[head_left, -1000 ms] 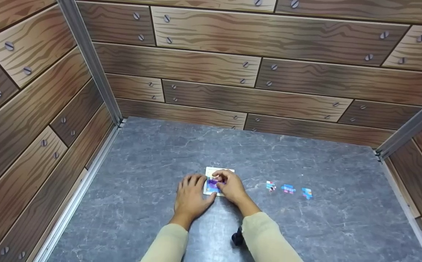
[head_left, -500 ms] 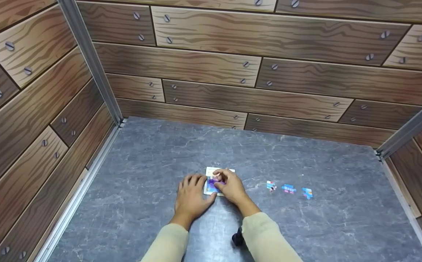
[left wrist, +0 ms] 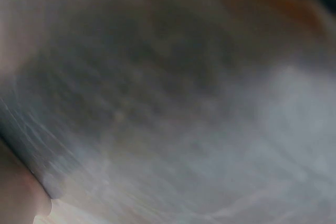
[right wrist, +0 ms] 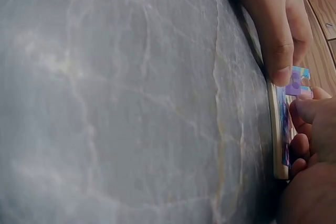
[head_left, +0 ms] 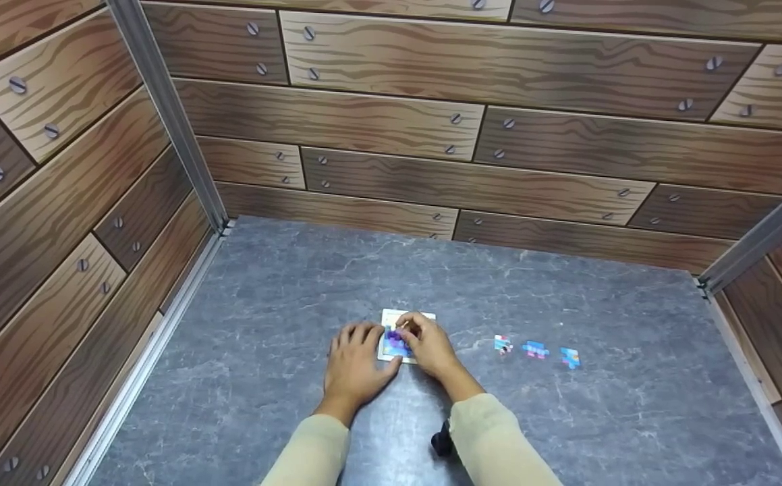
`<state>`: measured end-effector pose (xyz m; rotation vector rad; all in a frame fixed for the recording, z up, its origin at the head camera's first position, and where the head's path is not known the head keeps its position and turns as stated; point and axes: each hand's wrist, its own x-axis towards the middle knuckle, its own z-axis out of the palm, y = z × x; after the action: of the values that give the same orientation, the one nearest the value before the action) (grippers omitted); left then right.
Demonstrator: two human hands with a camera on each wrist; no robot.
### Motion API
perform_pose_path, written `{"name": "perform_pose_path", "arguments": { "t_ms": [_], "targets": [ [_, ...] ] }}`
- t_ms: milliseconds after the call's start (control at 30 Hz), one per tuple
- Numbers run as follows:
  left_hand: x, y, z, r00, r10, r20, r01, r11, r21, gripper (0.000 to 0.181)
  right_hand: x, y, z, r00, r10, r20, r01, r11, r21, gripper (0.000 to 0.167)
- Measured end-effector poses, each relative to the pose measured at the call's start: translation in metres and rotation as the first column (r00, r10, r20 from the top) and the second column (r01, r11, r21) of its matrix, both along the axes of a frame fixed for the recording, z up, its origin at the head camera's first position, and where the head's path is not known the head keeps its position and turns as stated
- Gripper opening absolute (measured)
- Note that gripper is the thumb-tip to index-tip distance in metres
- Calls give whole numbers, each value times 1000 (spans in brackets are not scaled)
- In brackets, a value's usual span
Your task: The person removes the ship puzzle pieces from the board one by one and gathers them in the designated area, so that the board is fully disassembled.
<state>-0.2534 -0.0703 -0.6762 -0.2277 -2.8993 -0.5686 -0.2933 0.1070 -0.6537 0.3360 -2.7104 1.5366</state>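
A small jigsaw puzzle board (head_left: 391, 316) with a pale frame and a blue and purple picture lies on the table. My left hand (head_left: 353, 364) rests flat along its left side, fingers spread, the thumb at the near edge. Over the board, my right hand (head_left: 431, 345) pinches a puzzle piece between thumb and fingers. In the right wrist view this purple and light blue puzzle piece (right wrist: 295, 81) stands tilted above the board, beside the left thumb. The right fingers hide part of the board's picture. The left wrist view is dark and blurred.
To the right, three loose puzzle pieces lie in a row: one white and red (head_left: 501, 343), one blue and pink (head_left: 535, 349), one blue and orange (head_left: 570, 358). A black object (head_left: 441, 442) sits by the right sleeve. Wood-patterned walls (head_left: 391, 121) enclose the grey marbled table (head_left: 262, 283).
The right fingers have shifted slightly over the board, and more of its lower picture shows. My left hand and the loose pieces stay where they were.
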Motion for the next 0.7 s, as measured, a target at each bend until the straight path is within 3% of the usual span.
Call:
{"name": "perform_pose_path", "arguments": {
  "t_ms": [167, 367, 700],
  "targets": [
    [1, 0, 0, 1000, -5, 8, 5, 1000, 11, 68, 2, -1, -1, 999, -11, -41, 14, 998, 61, 15],
    [0, 0, 0, 1000, -8, -9, 8, 1000, 14, 67, 4, -2, 0, 999, -32, -32, 34, 996, 79, 32],
    [0, -1, 0, 1000, -7, -11, 7, 1000, 18, 67, 3, -3, -2, 996, -16, -89, 26, 993, 113, 28]
  ]
}}
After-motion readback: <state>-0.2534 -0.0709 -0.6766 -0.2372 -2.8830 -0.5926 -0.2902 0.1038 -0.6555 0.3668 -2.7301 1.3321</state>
